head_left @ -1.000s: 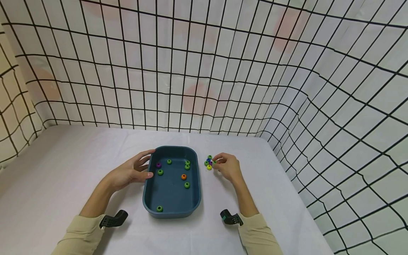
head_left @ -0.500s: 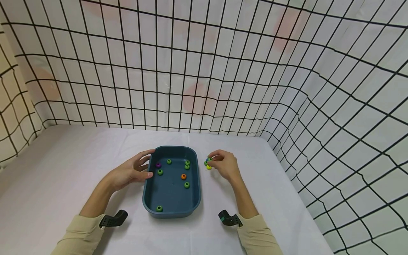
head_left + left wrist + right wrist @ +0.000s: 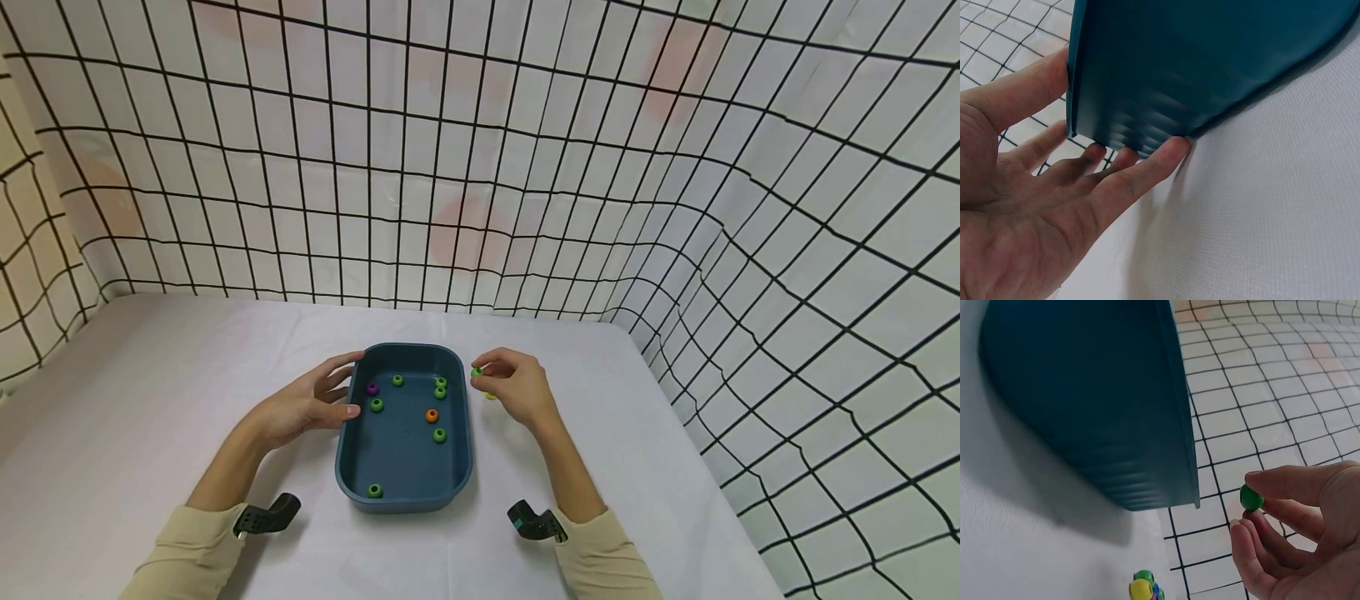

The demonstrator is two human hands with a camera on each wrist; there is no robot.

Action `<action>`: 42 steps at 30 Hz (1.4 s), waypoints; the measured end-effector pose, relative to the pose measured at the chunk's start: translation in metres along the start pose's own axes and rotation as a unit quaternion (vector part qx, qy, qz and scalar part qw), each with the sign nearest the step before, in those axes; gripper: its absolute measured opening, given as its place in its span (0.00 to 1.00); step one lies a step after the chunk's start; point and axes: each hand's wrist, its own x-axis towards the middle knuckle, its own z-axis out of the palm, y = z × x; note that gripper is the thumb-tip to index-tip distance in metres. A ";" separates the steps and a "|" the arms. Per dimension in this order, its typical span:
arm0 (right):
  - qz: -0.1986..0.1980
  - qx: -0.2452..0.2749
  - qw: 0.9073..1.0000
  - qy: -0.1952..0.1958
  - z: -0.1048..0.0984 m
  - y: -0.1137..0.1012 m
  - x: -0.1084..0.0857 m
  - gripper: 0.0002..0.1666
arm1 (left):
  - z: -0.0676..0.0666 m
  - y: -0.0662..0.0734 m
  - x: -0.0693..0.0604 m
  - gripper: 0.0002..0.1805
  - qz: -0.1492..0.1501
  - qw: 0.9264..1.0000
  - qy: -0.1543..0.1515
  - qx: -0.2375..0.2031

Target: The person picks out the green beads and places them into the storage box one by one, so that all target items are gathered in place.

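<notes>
My left hand (image 3: pixel 303 408) rests against the left side of a dark blue plastic tray (image 3: pixel 405 467); its spread, fairly straight fingers touch the outer wall and the thumb tip lies at the rim. Between thumb and fingertips, my right hand (image 3: pixel 517 387) pinches a green bead (image 3: pixel 1252 497), just off the tray's right rim. Inside the tray lie several green beads (image 3: pixel 439 435), an orange bead (image 3: pixel 432 416) and a purple bead (image 3: pixel 372 389). Under the right hand sits a small bead cluster, with a yellow bead (image 3: pixel 1140 589) and a green bead (image 3: pixel 1144 575) showing; the hand hides most of it in the head view.
A white cloth (image 3: pixel 600 467) covers the table. Black netting (image 3: pixel 420 192) over white sheeting rises behind the table and at both sides. Each forearm bears a black wrist camera, one on the left (image 3: pixel 267 515) and one on the right (image 3: pixel 534 521).
The right hand has moved left from over the bead cluster to beside the tray's right rim, carrying the green bead. The left hand and tray stay where they were.
</notes>
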 end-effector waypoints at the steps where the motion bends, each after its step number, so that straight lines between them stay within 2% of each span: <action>1: -0.001 0.002 1.000 -0.001 0.000 -0.002 0.000 0.09 | 0.000 0.000 0.000 0.52 0.000 1.000 0.000 0.000; 6: -0.007 0.007 1.000 -0.016 0.003 -0.010 -0.003 0.10 | -0.001 0.000 0.000 0.52 0.001 1.000 -0.002 0.001; 18: -0.024 0.006 0.999 -0.036 0.013 -0.015 -0.009 0.10 | -0.001 -0.002 0.001 0.52 0.002 1.000 -0.004 -0.003; 33: -0.039 -0.001 0.998 -0.042 0.024 -0.011 -0.008 0.09 | 0.000 -0.001 0.001 0.52 0.000 1.000 0.001 0.002; 42: -0.029 -0.012 0.998 -0.049 0.027 -0.010 -0.008 0.10 | 0.000 -0.002 0.001 0.52 -0.001 1.000 0.003 0.004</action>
